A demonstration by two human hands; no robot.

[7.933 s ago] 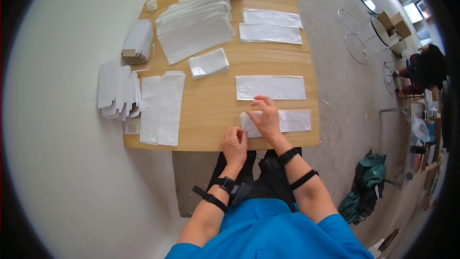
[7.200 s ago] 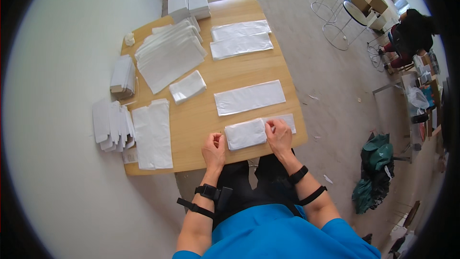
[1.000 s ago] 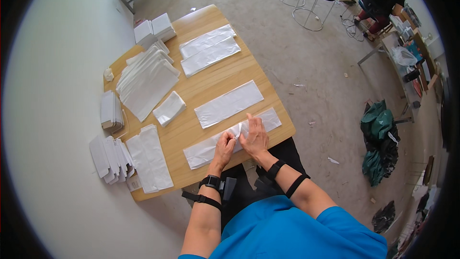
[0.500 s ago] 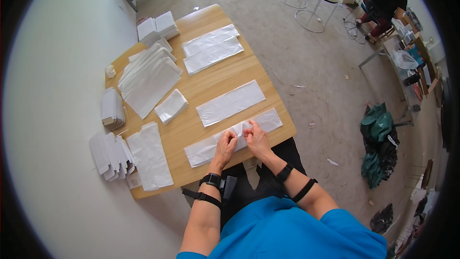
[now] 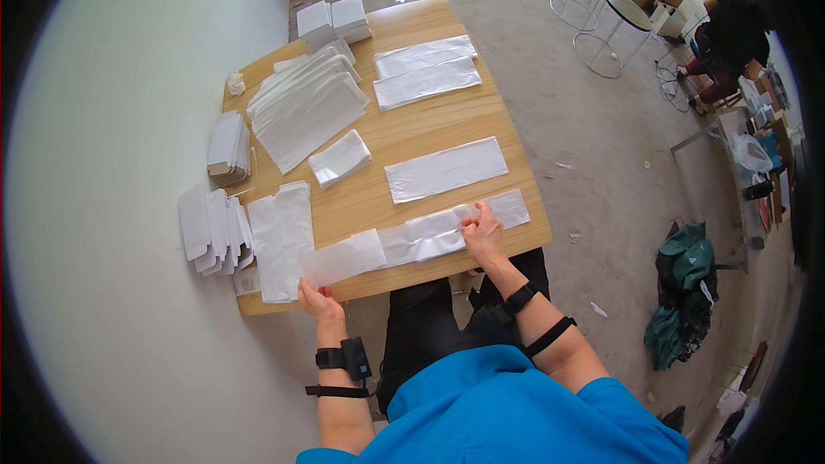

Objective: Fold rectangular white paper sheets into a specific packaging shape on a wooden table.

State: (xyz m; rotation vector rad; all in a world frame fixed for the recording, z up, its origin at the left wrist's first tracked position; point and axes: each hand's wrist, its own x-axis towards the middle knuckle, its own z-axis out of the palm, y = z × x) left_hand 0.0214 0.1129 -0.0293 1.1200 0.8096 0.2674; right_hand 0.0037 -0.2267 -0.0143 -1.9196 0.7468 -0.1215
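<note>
A thin, translucent white plastic bag point(image 5: 345, 259) is stretched in a long strip along the near edge of the table. My left hand point(image 5: 320, 299) pinches its left end just off the table's edge, beside a stack of flat white bags point(image 5: 282, 241). With curled fingers, my right hand point(image 5: 484, 234) grips the strip toward its right end, over a flat white bag point(image 5: 516, 208) that lies beneath. Farther from me on the table lies a single folded white bag point(image 5: 447, 170).
On the wooden table point(image 5: 361, 198) are two overlapping white bags point(image 5: 430, 86), a fanned pile of white sheets point(image 5: 309, 112), a small folded stack point(image 5: 340, 159) and white cartons point(image 5: 228, 146). Round side tables point(image 5: 627, 10), a seated person point(image 5: 730, 43) and dark green plastic bags point(image 5: 683, 279) are to the right.
My left hand has moved left, away from the right hand, drawing out the strip's left end. My right hand has shifted slightly right in view, and the whole view has shifted.
</note>
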